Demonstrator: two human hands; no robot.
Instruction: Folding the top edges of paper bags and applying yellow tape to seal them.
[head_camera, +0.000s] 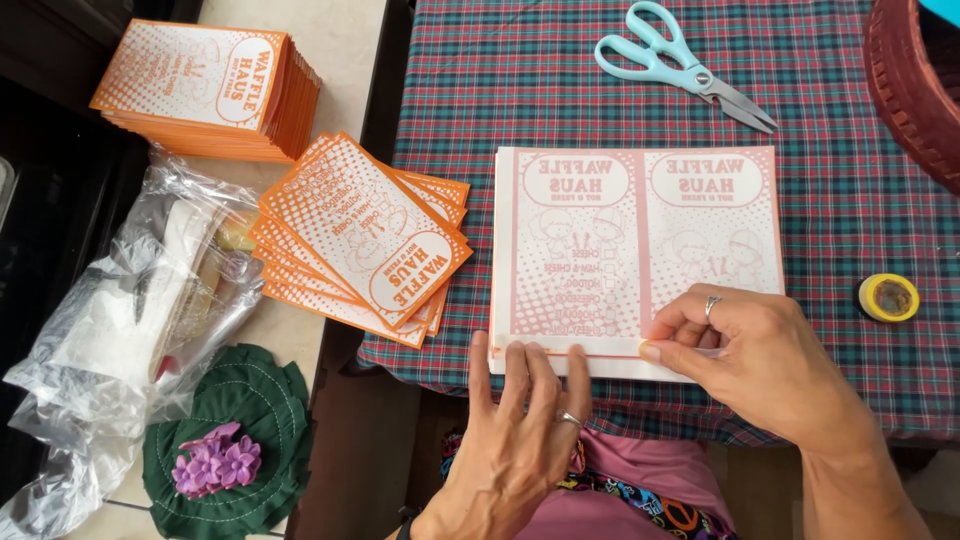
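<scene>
The left hand (525, 425) presses flat, fingers spread, on thin printed sheets (640, 240); the right hand (745, 345) pinches their folded near edge. The checked tablecloth (850, 200) is partly cut off.

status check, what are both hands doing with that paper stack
Left hand flat on near edge of sheet stack. Right hand pinching folded bottom edge. Scissors, tape roll lie apart on cloth.

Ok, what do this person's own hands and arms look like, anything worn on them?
Both are bare, with no gloves or sleeves in view. The left hand has a plain silver band on one finger, and a dark strap shows at its wrist. The right hand wears a silver ring with a raised top.
</scene>
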